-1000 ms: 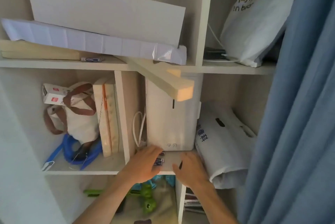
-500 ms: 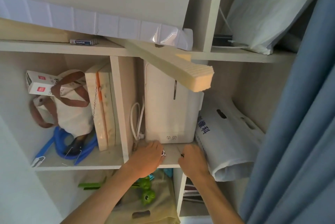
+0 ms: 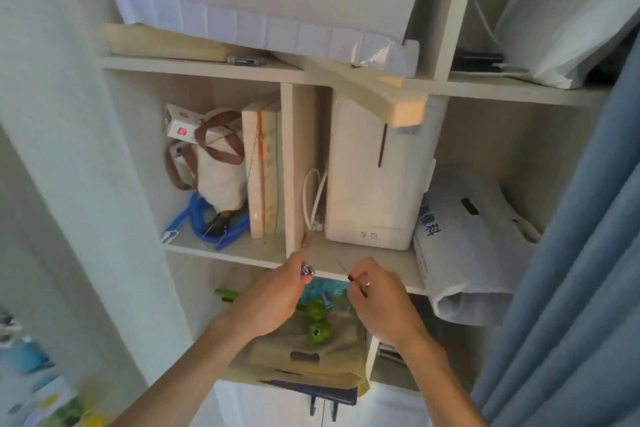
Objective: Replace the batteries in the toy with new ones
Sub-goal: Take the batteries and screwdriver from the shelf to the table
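Batteries [image 3: 307, 269]: we hold a small pack with blue-and-white wrapping in our left hand [image 3: 277, 298], fingers curled shut around it so only its end pokes out at the thumb; we judge these to be the new cells.
Screwdriver [image 3: 352, 278]: our right hand [image 3: 377, 302] pinches a slim tool with a dark handle and a thin shaft pointing up and left; fingers closed on it, likely for the toy's battery cover.
Toy: we judge it to be the green toy [image 3: 317, 321] lying on a yellowish bag [image 3: 304, 354] in the compartment below our hands, not touched by either hand.
Shelf [image 3: 377, 262]: both hands sit just in front of its edge, apart from the white appliance [image 3: 377, 184] standing on it.
Why held so: each hand carries one item, which keeps supplies and tool separate and ready.
Stage: early, in our judgement; supplies gathered, toy not yet opened.
Risk: the overhanging wooden beam [image 3: 381, 97] above sits close over our working space.
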